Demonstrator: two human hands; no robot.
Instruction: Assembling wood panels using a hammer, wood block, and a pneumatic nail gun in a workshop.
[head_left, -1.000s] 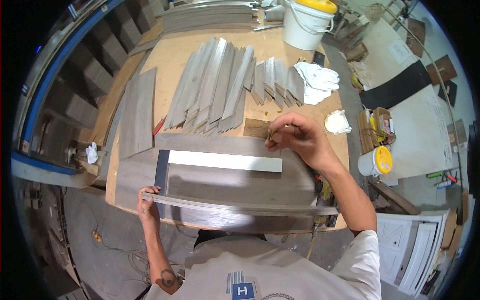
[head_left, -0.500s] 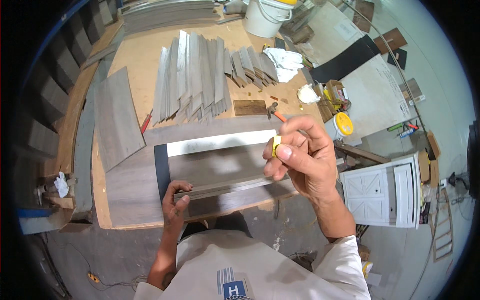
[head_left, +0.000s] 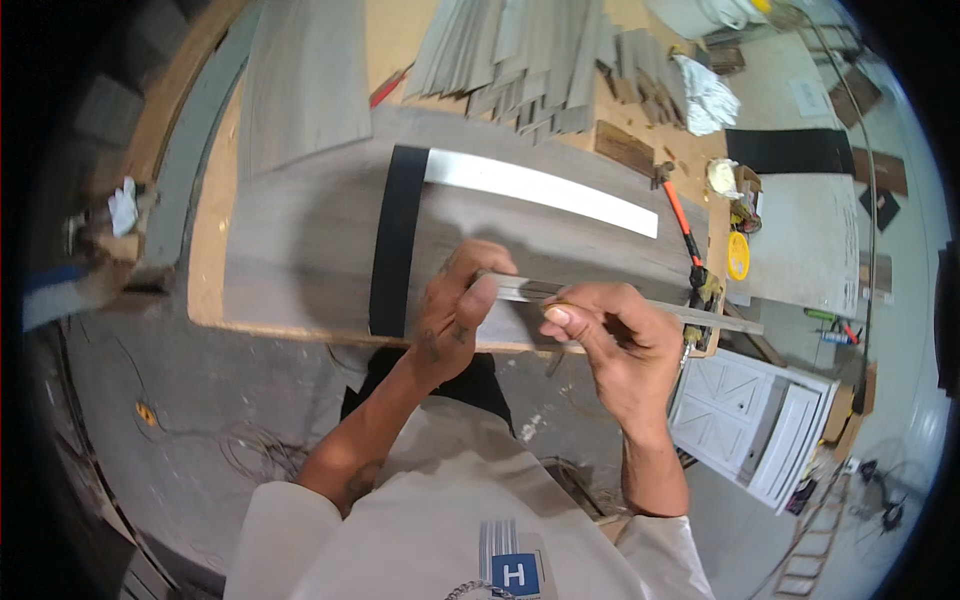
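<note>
Two hands meet at narrow grey strips (head_left: 514, 288), mid-frame.
The left hand (head_left: 455, 310), just left of centre, has thumb and fingers clamped on the strips' left end; the strips run rightward from that grip, behind the right hand's fingers, and out toward the right of the frame. The right hand (head_left: 632, 350) has thumb and forefinger close together at the strips' near side; whether they pinch something cannot be told. Above in the frame, a white strip (head_left: 540, 190) and black strip (head_left: 395, 240) lie on the table (head_left: 207, 285).
</note>
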